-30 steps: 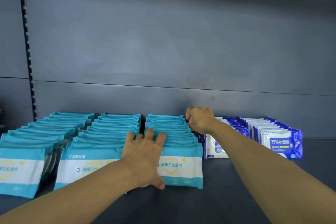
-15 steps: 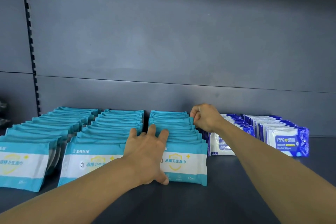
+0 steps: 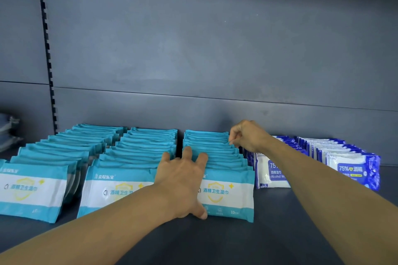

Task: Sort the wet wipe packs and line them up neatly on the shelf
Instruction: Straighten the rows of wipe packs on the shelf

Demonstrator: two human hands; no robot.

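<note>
Three rows of teal and white wet wipe packs stand on the dark shelf (image 3: 215, 243): a left row (image 3: 32, 189), a middle row (image 3: 112, 189) and a right teal row (image 3: 228, 191). Two rows of blue and white packs, one (image 3: 271, 174) and another (image 3: 355, 170), stand further right. My left hand (image 3: 183, 183) lies flat with fingers spread against the front pack of the right teal row, thumb at its bottom edge. My right hand (image 3: 247, 135) pinches the top right corner of a pack near the back of that row.
The grey back panel (image 3: 215, 49) rises right behind the rows. A slotted upright (image 3: 48, 60) runs down the left. Some pale blue items (image 3: 8, 131) sit beyond it at the far left edge. Bare shelf lies in front of the packs.
My right hand has shifted slightly from a fist over the row's back corner to a pinch on a pack's edge. My left hand stays pressed on the front pack.
</note>
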